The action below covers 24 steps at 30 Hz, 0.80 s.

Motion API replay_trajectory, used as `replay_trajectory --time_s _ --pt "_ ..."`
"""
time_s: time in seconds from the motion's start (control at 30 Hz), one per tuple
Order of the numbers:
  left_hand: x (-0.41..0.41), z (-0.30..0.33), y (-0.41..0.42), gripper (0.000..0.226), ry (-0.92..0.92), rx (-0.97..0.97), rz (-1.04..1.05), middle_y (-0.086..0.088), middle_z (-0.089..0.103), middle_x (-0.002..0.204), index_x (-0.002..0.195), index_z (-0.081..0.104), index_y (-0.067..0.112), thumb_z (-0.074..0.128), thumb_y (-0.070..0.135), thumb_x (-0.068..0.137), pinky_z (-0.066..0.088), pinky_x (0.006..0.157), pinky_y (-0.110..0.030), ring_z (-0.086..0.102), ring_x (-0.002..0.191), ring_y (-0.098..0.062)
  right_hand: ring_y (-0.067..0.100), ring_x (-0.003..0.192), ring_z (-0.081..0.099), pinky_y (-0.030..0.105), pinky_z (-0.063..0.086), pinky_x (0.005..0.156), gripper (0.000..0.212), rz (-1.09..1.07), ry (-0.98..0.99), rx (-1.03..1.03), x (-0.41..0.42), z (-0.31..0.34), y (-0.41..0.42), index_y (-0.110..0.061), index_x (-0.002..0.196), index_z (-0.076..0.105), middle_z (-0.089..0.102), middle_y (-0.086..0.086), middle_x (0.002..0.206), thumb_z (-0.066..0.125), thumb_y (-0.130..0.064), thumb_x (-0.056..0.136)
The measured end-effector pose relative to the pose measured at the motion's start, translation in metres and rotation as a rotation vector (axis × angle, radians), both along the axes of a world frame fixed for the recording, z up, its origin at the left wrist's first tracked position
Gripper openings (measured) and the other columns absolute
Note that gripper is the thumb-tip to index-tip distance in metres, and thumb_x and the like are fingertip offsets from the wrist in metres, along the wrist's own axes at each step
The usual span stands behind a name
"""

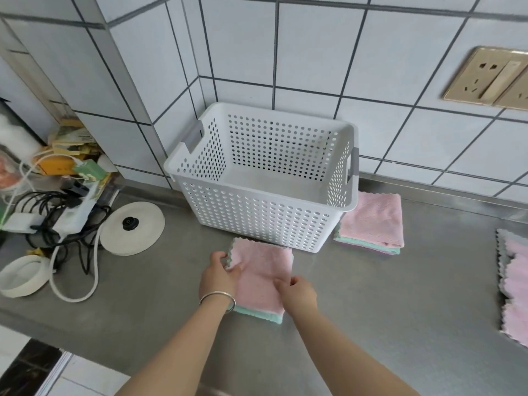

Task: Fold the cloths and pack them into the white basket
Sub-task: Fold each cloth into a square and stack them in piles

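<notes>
- The left hand (218, 274), a thin bangle (217, 299) on its wrist, grips the left edge of a pink cloth (261, 277) — fingers curled over the scalloped rim near the far corner.
- The right hand (298, 291) pinches the same cloth at its right side, thumb and fingers closed on the fabric.
- The pink cloth lies folded on the steel counter (371, 295), on top of a green cloth (267, 316) whose edge shows along the near side.
- Just behind it stands the white basket (257, 212) (perforated walls, grey handles), upright in the tiled corner; nothing shows inside it.
- A folded stack of cloths (371, 224), pink on top with green beneath, lies touching the basket's right side.
- More pink cloths (514, 284) lie unfolded at the counter's far right edge, cut off by the frame.
- To the left — well apart from the hands — are a white round lid (133, 228), tangled cables (74, 221) and a white bowl (24, 277).
</notes>
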<state>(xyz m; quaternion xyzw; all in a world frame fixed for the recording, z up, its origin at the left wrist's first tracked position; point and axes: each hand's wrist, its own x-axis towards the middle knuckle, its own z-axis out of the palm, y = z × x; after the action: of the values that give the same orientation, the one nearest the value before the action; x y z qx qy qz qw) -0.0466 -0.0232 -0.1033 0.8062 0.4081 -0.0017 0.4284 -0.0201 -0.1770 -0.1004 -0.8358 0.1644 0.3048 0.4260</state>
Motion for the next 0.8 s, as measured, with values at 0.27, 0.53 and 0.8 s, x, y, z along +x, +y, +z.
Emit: replay_trajectory --time_s 0.27,0.53,0.8 --pt "0.003 0.028 -0.021 0.034 -0.165 0.570 -0.173 -0.019 0.058 0.100 0.099 0.062 0.007 0.068 0.010 0.066 0.043 0.082 -0.043 0.053 0.093 -0.039 0.012 0.070 0.053 0.022 0.038 0.053 0.018 0.016 -0.056 0.054 -0.001 0.023 -0.027 -0.021 0.095 0.053 0.059 -0.004 0.090 0.053 -0.037 0.087" --pt "0.050 0.045 -0.203 0.031 -0.351 0.368 -0.972 -0.002 0.063 0.101 0.105 0.056 0.020 0.066 0.013 0.077 0.049 0.072 -0.033 0.064 0.086 -0.020 0.024 0.098 0.062 0.031 0.052 0.078 0.023 -0.261 -0.219 -0.153 -0.004 0.017 -0.234 -0.019 0.107 0.061 0.068 0.001 0.104 0.052 -0.024 0.087" --pt "0.086 0.025 -0.392 0.025 -0.232 0.675 -1.622 0.011 0.066 0.076 0.077 0.068 0.029 0.078 0.039 0.055 0.050 0.056 -0.019 0.067 0.070 -0.010 0.021 0.111 0.054 0.029 0.043 0.078 0.027 -0.199 -0.405 -0.560 0.004 0.006 -0.416 -0.019 0.113 0.061 0.058 -0.001 0.117 0.052 -0.016 0.087"
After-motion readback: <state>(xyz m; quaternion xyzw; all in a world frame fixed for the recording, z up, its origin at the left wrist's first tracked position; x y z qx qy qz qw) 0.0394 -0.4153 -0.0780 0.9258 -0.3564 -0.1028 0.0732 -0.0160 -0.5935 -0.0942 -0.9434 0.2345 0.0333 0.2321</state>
